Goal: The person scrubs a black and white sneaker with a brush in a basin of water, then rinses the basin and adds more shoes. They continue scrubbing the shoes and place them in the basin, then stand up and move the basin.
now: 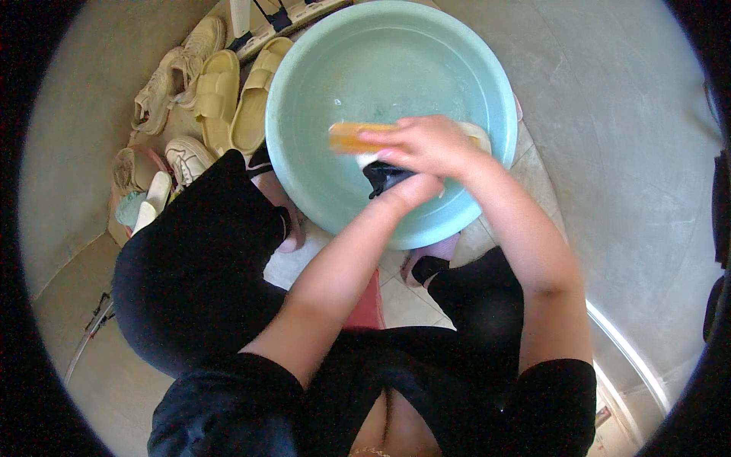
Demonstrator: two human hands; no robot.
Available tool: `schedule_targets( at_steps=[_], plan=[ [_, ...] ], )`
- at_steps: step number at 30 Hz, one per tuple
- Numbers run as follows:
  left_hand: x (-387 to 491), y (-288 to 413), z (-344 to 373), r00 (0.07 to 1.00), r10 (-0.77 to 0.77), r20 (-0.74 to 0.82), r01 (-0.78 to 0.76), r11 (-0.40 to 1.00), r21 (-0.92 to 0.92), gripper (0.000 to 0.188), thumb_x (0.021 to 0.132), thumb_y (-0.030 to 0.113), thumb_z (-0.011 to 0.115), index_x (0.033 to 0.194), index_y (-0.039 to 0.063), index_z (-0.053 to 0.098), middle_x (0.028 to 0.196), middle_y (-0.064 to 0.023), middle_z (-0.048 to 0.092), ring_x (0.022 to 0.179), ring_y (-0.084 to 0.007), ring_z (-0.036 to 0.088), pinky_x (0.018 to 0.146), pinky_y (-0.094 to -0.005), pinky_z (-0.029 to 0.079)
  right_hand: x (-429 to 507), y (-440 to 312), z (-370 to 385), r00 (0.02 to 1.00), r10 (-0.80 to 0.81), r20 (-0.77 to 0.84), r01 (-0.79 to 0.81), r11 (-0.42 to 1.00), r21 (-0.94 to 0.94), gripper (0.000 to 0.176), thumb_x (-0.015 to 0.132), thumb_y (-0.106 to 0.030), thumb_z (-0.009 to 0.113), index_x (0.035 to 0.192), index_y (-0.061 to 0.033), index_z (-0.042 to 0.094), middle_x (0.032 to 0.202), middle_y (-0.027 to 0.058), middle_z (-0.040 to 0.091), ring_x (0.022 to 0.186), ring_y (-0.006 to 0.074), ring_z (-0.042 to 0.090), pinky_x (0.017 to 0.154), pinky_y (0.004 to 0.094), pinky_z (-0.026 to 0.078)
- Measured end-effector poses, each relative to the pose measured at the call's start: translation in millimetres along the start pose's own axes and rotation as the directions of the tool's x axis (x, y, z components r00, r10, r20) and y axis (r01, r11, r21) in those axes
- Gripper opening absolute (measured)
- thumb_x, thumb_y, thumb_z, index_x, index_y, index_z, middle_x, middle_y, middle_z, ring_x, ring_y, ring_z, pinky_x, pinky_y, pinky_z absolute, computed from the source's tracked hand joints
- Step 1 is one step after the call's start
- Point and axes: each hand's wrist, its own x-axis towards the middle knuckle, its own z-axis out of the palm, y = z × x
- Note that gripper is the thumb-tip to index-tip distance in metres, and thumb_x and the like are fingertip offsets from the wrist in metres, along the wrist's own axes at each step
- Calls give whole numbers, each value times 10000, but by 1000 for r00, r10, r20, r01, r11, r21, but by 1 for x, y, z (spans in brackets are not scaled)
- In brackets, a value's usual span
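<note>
A wide pale-green plastic basin [388, 68] stands on the floor between my legs, with some water in its bottom. My right hand [431, 143] grips a yellow-orange scrubbing brush [354, 137], blurred by motion. Just below the brush is a black and white shoe [384, 176], tilted inside the basin. My left hand [420, 189] holds this shoe from the near side, its fingers mostly hidden. Much of the shoe is covered by both hands, and the brush's underside cannot be made out.
Yellow slides [217, 97] and worn pale sneakers [171, 80] crowd the floor left of the basin. A white sneaker [188, 160] lies near my left knee. Something red [365, 305] shows beneath me on the tiles [408, 303]. A grey wall [605, 143] curves along the right.
</note>
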Motion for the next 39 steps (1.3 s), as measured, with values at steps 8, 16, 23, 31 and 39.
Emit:
schedule_targets(
  at_steps=[8, 16, 23, 31, 39],
  plan=[
    [2, 21, -48, 967, -249, -51, 240, 961, -136, 306, 852, 213, 528, 1039, -19, 593, 938, -142, 638, 844, -252, 629, 777, -373, 505, -79, 74, 16, 859, 490, -150, -428, 847, 317, 420, 907, -283, 560, 1322, -269, 494, 1157, 118, 620, 1001, 177, 613, 873, 290, 463],
    [17, 62, -100, 835, -549, -43, 311, 535, -786, 211, 772, 100, 589, 937, -26, 627, 857, -97, 633, 716, -186, 596, 624, -295, 459, 12, 45, 63, 559, 675, -482, -253, 692, 676, 369, 913, -306, 535, 1275, -236, 542, 1077, 156, 641, 933, 259, 646, 792, 350, 495],
    [16, 57, -106, 868, -482, -116, 279, 668, -690, 95, 715, 56, 571, 733, -34, 595, 680, -72, 581, 555, -186, 531, 505, -320, 407, 23, 12, 45, 496, 782, -378, -526, 617, 585, 360, 897, -414, 510, 1245, -333, 551, 890, 207, 643, 829, 369, 635, 741, 420, 504],
    [19, 70, -124, 742, -552, 381, 362, -149, -920, 289, 813, 154, 448, 991, -19, 595, 1033, -185, 635, 949, -317, 609, 916, -461, 455, -4, 72, 101, 707, 706, -36, 464, -426, 777, 703, 901, -572, 441, 1401, -87, 348, 1363, 114, 447, 1263, 226, 408, 1038, 363, 349],
    [-2, 91, -128, 947, -309, 84, 149, 193, -970, 541, 875, 445, 565, 1207, 22, 519, 1233, -138, 539, 1145, -284, 501, 1028, -433, 347, 17, 45, 112, 788, 609, -91, 426, -432, 795, 722, 815, -590, 554, 1316, -82, 444, 1228, 138, 556, 1101, 272, 547, 969, 403, 424]
  ],
)
